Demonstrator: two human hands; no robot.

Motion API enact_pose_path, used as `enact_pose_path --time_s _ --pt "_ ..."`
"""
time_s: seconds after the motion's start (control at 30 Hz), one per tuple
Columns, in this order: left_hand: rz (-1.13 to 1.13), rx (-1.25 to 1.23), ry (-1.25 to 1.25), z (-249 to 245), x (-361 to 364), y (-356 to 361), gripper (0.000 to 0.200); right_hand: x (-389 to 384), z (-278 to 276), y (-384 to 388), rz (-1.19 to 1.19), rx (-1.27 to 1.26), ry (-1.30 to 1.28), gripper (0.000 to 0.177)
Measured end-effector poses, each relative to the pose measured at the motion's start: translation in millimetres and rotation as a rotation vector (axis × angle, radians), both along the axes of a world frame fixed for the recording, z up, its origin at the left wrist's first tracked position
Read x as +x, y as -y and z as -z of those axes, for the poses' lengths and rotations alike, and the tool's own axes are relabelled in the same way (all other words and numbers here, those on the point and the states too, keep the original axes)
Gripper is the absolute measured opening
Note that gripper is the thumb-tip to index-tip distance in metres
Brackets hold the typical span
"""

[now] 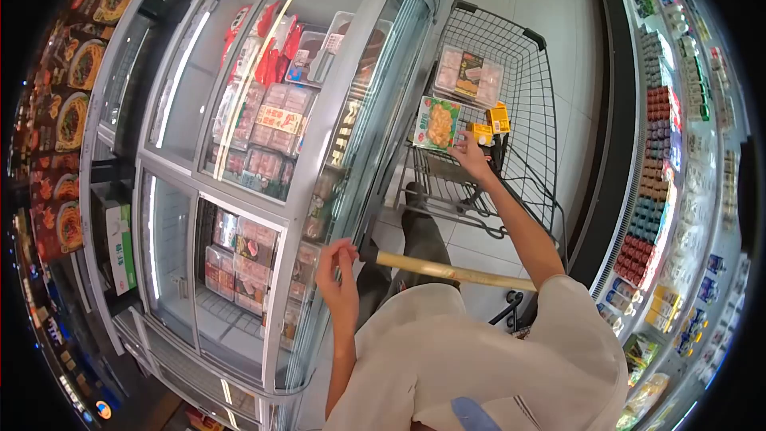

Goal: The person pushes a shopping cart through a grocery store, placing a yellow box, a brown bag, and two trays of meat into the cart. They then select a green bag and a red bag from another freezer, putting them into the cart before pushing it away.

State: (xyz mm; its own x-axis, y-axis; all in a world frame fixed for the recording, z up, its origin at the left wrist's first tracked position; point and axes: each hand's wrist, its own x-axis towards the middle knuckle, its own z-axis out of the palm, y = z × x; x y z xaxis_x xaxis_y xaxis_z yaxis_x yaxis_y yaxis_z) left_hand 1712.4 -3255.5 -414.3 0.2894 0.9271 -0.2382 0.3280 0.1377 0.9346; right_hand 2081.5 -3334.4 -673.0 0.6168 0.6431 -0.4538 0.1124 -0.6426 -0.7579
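Supermarket aisle, pale tiled floor. Left hand (339, 271) is hovering nearer than the silver wire shopping cart (536, 96), at the glass-lidded chest freezer (319, 175) to the cart's left. Its fingers are curling closed with nothing seen in them.

Right hand (471, 156) is reaching into the cart, fingers loose and spreading against the green-bordered flat food pack (437, 124), with small yellow boxes (499, 118) just beside it.

Judged: goods are being arranged in the cart, and the next move is calling for a steady placement. Label print is showing too small to read.

White short-sleeved shirt (487, 351), dark trousers (424, 241)
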Motion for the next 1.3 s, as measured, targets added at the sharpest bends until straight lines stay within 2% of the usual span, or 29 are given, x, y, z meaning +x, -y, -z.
enact_pose_path --time_s 0.07,0.13,0.2,0.27,0.33,0.43,0.5,0.53,0.6,0.67,0.7,0.73,0.8,0.83,0.9,0.93,1.03,1.13,1.23,1.3 --pt "0.039 0.006 -0.060 4.6 38.4 -6.3 0.017 25.9 98.5 -6.4 -0.121 -0.125 -0.025 0.082" --pt "0.070 0.054 -0.120 12.6 63.3 -7.9 0.016 39.4 139.1 -25.1 -0.112 -0.141 -0.021 0.082" --pt "0.094 0.066 -0.204 9.4 82.6 -11.8 0.015 46.0 162.1 -33.6 -0.092 -0.163 -0.025 0.081" --pt "0.026 0.170 -0.305 17.2 81.4 -15.6 0.015 44.4 174.9 -44.2 -0.048 -0.194 -0.048 0.077" --pt "-0.033 0.214 -0.336 21.9 61.8 -27.5 0.017 41.4 184.4 -43.8 0.017 -0.190 -0.061 0.075" --pt "-0.181 0.291 -0.574 26.5 3.8 -62.5 0.028 39.0 195.1 -39.8 0.127 -0.167 -0.098 0.073" --pt "-0.261 0.349 -0.782 26.9 -56.6 -93.4 0.037 46.5 186.3 -39.2 0.196 -0.207 -0.167 0.074" --pt "-0.298 0.396 -0.875 32.4 -96.4 -111.3 0.041 51.3 182.1 -39.7 0.139 -0.220 -0.129 0.071" --pt "-0.332 0.523 -1.066 54.6 -210.2 -148.3 0.051 55.2 173.2 -36.8 0.034 -0.246 -0.052 0.064" --pt "-0.340 0.479 -1.344 62.9 -306.6 -186.0 0.063 51.9 165.1 -25.5 0.008 -0.171 -0.104 0.058" --pt "-0.314 0.446 -1.360 71.0 -358.2 -202.4 0.067 54.0 157.6 -20.1 -0.004 -0.131 -0.121 0.054" --pt "-0.286 0.415 -1.365 81.0 -401.7 -217.7 0.072 49.4 135.3 -17.2 -0.037 -0.196 -0.080 0.048" --pt "-0.306 0.290 -1.374 97.1 -449.7 -248.4 0.076 36.0 119.5 9.9 -0.165 -0.069 0.120 0.045" --pt "-0.199 0.254 -1.416 107.9 -465.1 -265.1 0.075 32.0 109.0 23.1 -0.235 -0.008 0.221 0.044" --pt "0.005 0.182 -1.511 120.3 -490.1 -284.9 0.074 23.9 56.6 39.6 -0.240 -0.052 0.160 0.041" --pt "0.056 0.212 -1.611 124.1 -483.2 -284.0 0.067 18.0 38.3 45.2 -0.248 -0.066 0.127 0.040" --pt "-0.165 0.294 -1.459 113.3 -457.2 -280.1 0.060 8.6 -6.7 64.9 -0.089 -0.146 -0.012 0.037" --pt "-0.375 0.284 -1.404 109.1 -459.8 -271.4 0.054 -2.0 -33.7 86.6 -0.039 -0.140 -0.004 0.035" --pt "-0.326 0.451 -1.559 110.0 -466.4 -254.1 0.048 -17.5 -55.3 97.3 -0.009 -0.105 0.016 0.033" --pt "-0.361 0.472 -1.502 109.0 -469.1 -260.5 0.040 -33.6 -68.0 101.0 0.011 -0.079 0.057 0.032"
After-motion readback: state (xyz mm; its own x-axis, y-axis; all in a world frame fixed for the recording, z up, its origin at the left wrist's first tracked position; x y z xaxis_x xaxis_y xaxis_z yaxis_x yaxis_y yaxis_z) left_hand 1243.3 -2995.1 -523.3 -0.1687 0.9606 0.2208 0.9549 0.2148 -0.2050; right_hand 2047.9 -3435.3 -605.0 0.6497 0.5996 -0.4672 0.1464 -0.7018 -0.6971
